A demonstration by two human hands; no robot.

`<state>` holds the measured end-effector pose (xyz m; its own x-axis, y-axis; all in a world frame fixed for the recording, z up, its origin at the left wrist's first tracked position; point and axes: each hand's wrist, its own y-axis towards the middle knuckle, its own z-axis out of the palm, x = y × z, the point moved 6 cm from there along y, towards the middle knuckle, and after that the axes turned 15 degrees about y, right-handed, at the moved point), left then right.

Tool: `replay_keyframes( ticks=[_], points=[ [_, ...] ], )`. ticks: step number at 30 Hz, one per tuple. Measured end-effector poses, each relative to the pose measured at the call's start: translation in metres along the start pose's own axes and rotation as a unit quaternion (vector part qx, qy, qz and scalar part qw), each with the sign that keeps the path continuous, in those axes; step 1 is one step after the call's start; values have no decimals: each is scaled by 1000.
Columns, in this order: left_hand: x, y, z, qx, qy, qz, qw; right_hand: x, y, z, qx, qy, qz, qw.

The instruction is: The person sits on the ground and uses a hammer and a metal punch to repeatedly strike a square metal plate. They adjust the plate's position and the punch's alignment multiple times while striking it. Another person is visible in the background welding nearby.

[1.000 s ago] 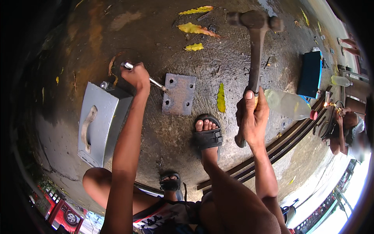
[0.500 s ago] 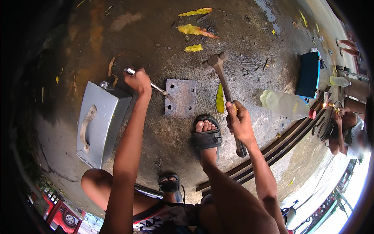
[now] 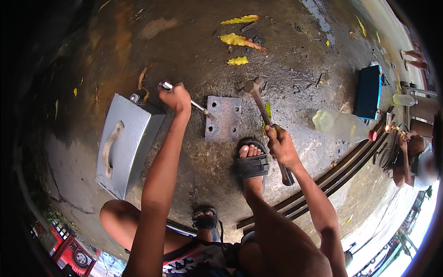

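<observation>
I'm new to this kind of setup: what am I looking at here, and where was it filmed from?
There is no machine: these are a person's bare hands, seen from a wide fisheye camera on their head, which bends straight edges. The left hand grips a metal rod, its end at a metal plate with four holes. The right hand holds a hammer. On the wet ground also lie a grey box, a bottle and yellow leaves.

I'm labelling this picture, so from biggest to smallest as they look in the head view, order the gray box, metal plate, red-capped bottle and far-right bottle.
1. Gray box
2. Metal plate and red-capped bottle: too alike to rank
3. Far-right bottle
</observation>
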<state>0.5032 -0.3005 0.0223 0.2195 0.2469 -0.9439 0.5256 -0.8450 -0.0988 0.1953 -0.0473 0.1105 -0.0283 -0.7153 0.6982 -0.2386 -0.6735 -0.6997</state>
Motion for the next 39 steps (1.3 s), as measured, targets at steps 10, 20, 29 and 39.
replay_keyframes(
  ticks=[10,20,29,39],
  points=[
    [12,7,4,-19,-3,0,1000,-10,0,1,-94,-139,-201,965],
    [12,15,-13,-19,11,-2,1000,35,-27,7,-75,29,-163,983],
    [12,4,4,-17,-4,4,1000,-45,15,-17,-79,2,-73,994],
    [0,-4,-7,6,-48,-54,997,101,-52,14,-56,162,-269,948]
  ],
)
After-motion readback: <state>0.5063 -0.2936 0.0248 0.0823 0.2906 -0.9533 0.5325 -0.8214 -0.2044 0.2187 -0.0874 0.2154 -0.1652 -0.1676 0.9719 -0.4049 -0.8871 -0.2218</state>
